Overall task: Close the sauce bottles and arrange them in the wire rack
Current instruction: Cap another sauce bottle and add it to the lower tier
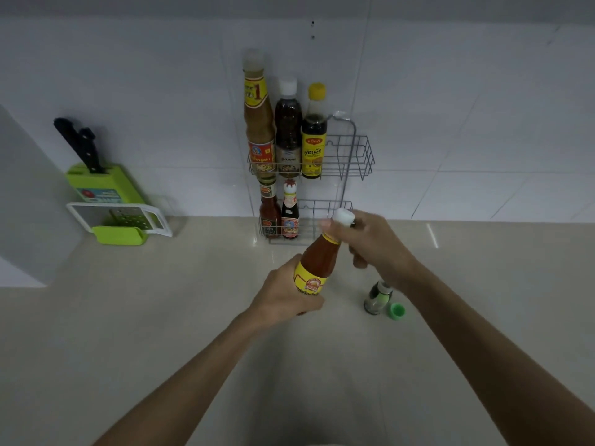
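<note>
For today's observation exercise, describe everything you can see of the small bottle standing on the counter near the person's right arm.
The small bottle stands upright on the pale counter, just left of the person's right forearm. Its body looks dark, with a green band or label and a pale grey neck; the material is too blurred to tell. It has no cap on. A green cap lies on its side close beside its base on the right. Neither hand touches it.

Dim, soft, slightly blurred; wide-angle bending at edges.

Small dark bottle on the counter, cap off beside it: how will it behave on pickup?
The small dark bottle is short, so probably light and stable standing. Its green cap lies apart, so tilting may spill. It looks glossy, perhaps slippery.
</note>
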A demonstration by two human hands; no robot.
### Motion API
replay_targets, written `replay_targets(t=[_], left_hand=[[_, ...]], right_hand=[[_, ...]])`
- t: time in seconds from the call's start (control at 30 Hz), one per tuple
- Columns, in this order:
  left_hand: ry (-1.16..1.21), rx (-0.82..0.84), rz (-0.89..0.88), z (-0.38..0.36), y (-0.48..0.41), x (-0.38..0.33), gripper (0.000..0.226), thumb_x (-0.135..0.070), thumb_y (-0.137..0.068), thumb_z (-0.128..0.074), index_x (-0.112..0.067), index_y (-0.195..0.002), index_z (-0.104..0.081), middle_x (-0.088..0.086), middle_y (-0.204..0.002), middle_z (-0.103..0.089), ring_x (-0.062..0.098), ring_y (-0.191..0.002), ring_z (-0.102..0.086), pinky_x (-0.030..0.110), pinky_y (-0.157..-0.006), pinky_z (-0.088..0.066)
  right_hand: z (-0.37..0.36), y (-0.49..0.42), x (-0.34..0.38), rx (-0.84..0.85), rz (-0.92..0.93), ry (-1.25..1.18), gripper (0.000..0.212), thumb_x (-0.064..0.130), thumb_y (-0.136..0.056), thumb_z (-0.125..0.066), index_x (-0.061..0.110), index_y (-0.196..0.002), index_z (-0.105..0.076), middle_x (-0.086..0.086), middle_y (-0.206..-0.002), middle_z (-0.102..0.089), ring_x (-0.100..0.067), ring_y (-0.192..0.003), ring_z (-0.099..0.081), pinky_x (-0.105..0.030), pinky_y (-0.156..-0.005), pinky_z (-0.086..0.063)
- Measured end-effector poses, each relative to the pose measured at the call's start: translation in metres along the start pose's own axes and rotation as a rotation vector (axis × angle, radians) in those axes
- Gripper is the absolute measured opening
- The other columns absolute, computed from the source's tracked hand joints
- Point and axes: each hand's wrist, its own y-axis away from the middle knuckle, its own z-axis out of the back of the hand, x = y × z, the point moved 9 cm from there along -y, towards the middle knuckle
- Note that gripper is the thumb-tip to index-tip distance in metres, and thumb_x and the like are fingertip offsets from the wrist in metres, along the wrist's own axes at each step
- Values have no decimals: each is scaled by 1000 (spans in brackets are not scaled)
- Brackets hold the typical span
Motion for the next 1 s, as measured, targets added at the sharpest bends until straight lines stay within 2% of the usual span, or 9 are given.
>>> replay_targets(t=[0.07,0.13,0.23,0.3,0.4,0.47,0.6,0.77,1.0], left_hand=[[-36,-13,-19,2,-12,3,56,-32,-53,-79,-43,-101,-54,-8,-81,-70,4,-63,-66,30,-55,-59],[-97,77,-20,-1,-27,6,65,-32,-56,-82,-39,-111,-49,-10,-95,-68,3,-80,-67,33,-67,-60],[-147,253,81,7,-58,29,102,-24,-66,-86,-21,-147,-25,-2,-147,-42,18,-133,-45,38,-107,-44],[-136,221,170,31,-81,43,112,-20,-74,-82,-15,-155,-5,4,-161,-18,20,-146,-22,35,-118,-26],[-46,26,237,75,-114,55,111,-11,-78,-79,-13,-155,0,8,-162,-12,16,-143,-21,27,-113,-22],[26,-38,286,92,-133,64,115,-10,-77,-80,-14,-155,5,8,-164,-9,22,-147,-18,33,-117,-21],[177,-31,281,98,-164,69,116,0,-78,-76,-23,-155,7,3,-158,-23,23,-142,-29,35,-111,-30],[241,-46,213,91,-179,70,102,13,-74,-71,-21,-152,-13,-19,-108,-49,-2,-93,-51,13,-71,-44],[248,-77,222,88,-182,78,96,14,-71,-71,-18,-148,-22,-6,-109,-50,17,-107,-51,22,-75,-45]], right_hand=[[-14,3,-19,50,17,44,27,45,-75,-77,28,-94,-66,5,-89,-68,-6,-70,-63,-20,-51,-49],[-19,-3,-49,50,-58,-58,38,35,-75,-78,23,-108,-63,-1,-106,-68,-15,-86,-69,-25,-61,-58],[-8,-26,-70,-146,-57,51,40,37,-74,-79,22,-107,-62,2,-100,-70,-13,-80,-70,-30,-69,-60],[2,-46,-68,-337,55,144,36,35,-75,-79,24,-104,-60,7,-97,-68,-5,-84,-65,-21,-73,-54],[2,-79,-65,-479,190,126,35,24,-78,-77,36,-102,-55,9,-101,-62,3,-92,-57,-12,-77,-46],[-3,-105,-73,-477,191,115,37,21,-79,-75,38,-104,-52,7,-105,-61,3,-93,-56,-8,-78,-43],[-23,-149,-105,-346,97,101,31,19,-82,-72,22,-109,-56,3,-103,-63,-13,-97,-58,-15,-78,-45],[-38,-188,-109,-190,49,394,33,31,-86,-65,14,-110,-49,-8,-104,-66,-27,-94,-61,-40,-76,-52],[-46,-203,-122,-71,-73,470,40,35,-89,-62,12,-118,-46,-14,-115,-66,-33,-104,-61,-47,-86,-51]])
